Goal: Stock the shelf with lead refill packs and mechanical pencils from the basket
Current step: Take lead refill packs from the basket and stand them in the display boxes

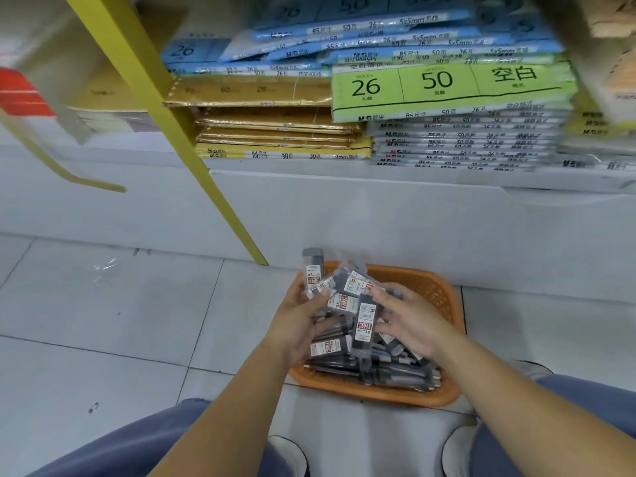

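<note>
An orange mesh basket (437, 290) sits on the tiled floor below the shelf, filled with grey lead refill packs and dark mechanical pencils (389, 375). My left hand (296, 321) grips a fanned bunch of lead refill packs (339, 287) above the basket's left side. My right hand (413, 321) holds the same bunch from the right, its fingers curled on a tall pack (365, 321). Both forearms reach in from the bottom of the view.
The white bottom shelf (344, 180) carries stacks of loose-leaf paper refills: blue packs (378, 43), gold packs (268, 129) and a green pack (440, 87). A yellow upright (192, 139) slants in front. My knees and shoes frame the basket.
</note>
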### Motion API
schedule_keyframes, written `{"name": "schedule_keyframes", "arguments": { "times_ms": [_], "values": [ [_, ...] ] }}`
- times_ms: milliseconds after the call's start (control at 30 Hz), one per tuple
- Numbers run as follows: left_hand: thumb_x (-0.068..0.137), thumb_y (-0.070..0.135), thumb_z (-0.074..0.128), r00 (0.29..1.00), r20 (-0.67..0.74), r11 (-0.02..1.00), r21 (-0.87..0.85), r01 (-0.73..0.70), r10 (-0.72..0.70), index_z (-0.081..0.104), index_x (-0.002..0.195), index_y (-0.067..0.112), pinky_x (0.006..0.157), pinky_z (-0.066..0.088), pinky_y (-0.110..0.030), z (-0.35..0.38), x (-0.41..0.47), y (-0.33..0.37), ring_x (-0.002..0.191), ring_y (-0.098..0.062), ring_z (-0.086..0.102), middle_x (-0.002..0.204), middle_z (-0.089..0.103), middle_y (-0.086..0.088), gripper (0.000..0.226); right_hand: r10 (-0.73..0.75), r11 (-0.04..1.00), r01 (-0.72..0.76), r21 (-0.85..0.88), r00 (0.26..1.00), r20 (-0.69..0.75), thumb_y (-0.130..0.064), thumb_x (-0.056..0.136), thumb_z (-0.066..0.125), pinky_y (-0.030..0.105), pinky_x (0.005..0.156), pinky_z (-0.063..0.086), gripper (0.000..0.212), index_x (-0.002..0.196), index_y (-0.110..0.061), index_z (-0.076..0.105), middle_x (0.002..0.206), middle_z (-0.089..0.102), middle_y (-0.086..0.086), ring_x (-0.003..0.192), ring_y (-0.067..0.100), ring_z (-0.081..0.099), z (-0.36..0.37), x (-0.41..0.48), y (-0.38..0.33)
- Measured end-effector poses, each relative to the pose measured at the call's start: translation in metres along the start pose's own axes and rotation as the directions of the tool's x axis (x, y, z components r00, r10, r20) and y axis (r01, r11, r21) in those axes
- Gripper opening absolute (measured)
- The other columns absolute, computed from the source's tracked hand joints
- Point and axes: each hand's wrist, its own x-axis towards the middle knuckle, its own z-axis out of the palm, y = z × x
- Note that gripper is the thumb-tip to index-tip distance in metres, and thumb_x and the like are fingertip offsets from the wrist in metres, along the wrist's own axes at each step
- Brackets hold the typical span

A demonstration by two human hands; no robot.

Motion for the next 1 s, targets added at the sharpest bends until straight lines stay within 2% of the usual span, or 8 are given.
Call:
{"name": "schedule_keyframes", "arguments": {
  "times_ms": [167,267,367,600,733,833,900,1000],
  "values": [
    [0.084,-0.006,0.073,0.983,0.156,0.954,0.296,0.051,-0.101,0.054,0.125,0.018,0.082,0.062,-0.05,0.016,-0.022,0.045,0.106,-0.041,0.07,0.122,0.069,-0.019,0.051,-0.081,0.946,0.1,-0.31,0.994,0.074,-0.02,0.078,0.07,0.052,0.091,0.054,0.046,0.12,-0.004,0.059,0.113,0.069,0.019,0.103,0.034,0.068,0.006,-0.029,-0.062],
    [0.082,-0.011,0.073,0.962,0.244,0.919,0.395,0.013,-0.118,0.049,0.127,0.02,0.079,0.063,-0.047,0.039,-0.038,0.078,0.105,-0.036,0.072,0.114,0.074,-0.012,0.06,-0.113,0.851,0.175,-0.495,0.982,0.152,-0.021,0.086,0.068,0.044,0.085,0.056,0.034,0.118,-0.015,0.06,0.11,0.072,0.012,0.102,0.028,0.069,0.016,-0.049,-0.099],
    [0.084,-0.01,0.071,0.953,0.283,0.872,0.488,-0.043,-0.111,0.051,0.131,0.018,0.081,0.063,-0.041,0.066,-0.056,0.112,0.105,-0.029,0.072,0.117,0.072,-0.01,0.058,-0.174,0.788,0.259,-0.559,0.964,0.2,-0.029,0.081,0.072,0.041,0.077,0.054,0.032,0.11,-0.018,0.062,0.104,0.073,0.01,0.095,0.027,0.07,0.029,-0.073,-0.137],
    [0.088,-0.014,0.063,0.958,0.279,0.884,0.462,-0.07,-0.07,0.064,0.117,0.009,0.071,0.064,-0.035,0.101,-0.094,0.182,0.088,-0.022,0.073,0.099,0.078,-0.01,0.037,-0.329,0.687,0.381,-0.619,0.922,0.202,-0.031,0.069,0.078,0.036,0.071,0.058,0.053,0.118,-0.024,0.06,0.11,0.067,0.018,0.094,0.032,0.069,0.054,-0.122,-0.22],
    [0.087,-0.017,0.061,0.972,0.229,0.929,0.347,-0.129,0.05,0.062,0.118,0.01,0.071,0.063,-0.037,0.103,-0.105,0.195,0.086,-0.025,0.074,0.099,0.078,-0.011,0.042,-0.439,0.686,0.471,-0.555,0.876,0.201,-0.022,0.077,0.074,0.034,0.064,0.059,0.037,0.111,-0.015,0.063,0.094,0.07,0.013,0.076,0.022,0.068,0.058,-0.137,-0.235],
    [0.085,-0.023,0.057,0.965,0.217,0.954,0.226,-0.196,0.147,0.055,0.126,0.011,0.074,0.062,-0.036,0.113,-0.107,0.192,0.096,-0.031,0.072,0.112,0.074,-0.017,0.054,-0.51,0.714,0.525,-0.464,0.843,0.17,-0.013,0.085,0.071,0.031,0.059,0.057,0.027,0.11,-0.014,0.061,0.089,0.074,0.006,0.072,0.018,0.07,0.071,-0.136,-0.229],
    [0.083,-0.026,0.055,0.949,0.267,0.957,0.188,-0.22,0.166,0.053,0.129,0.009,0.075,0.061,-0.034,0.122,-0.107,0.186,0.095,-0.029,0.073,0.114,0.073,-0.018,0.058,-0.557,0.727,0.571,-0.381,0.815,0.157,-0.01,0.087,0.069,0.035,0.061,0.058,0.023,0.108,-0.012,0.06,0.092,0.075,0.008,0.078,0.023,0.073,0.086,-0.134,-0.222],
    [0.082,-0.025,0.056,0.924,0.337,0.929,0.251,-0.271,0.178,0.06,0.121,0.004,0.062,0.056,-0.024,0.131,-0.108,0.178,0.084,-0.021,0.073,0.102,0.076,-0.014,0.049,-0.639,0.719,0.641,-0.269,0.762,0.108,-0.009,0.089,0.067,0.042,0.063,0.059,0.016,0.102,-0.008,0.059,0.092,0.073,0.012,0.078,0.028,0.073,0.108,-0.129,-0.212]
  ]
}}
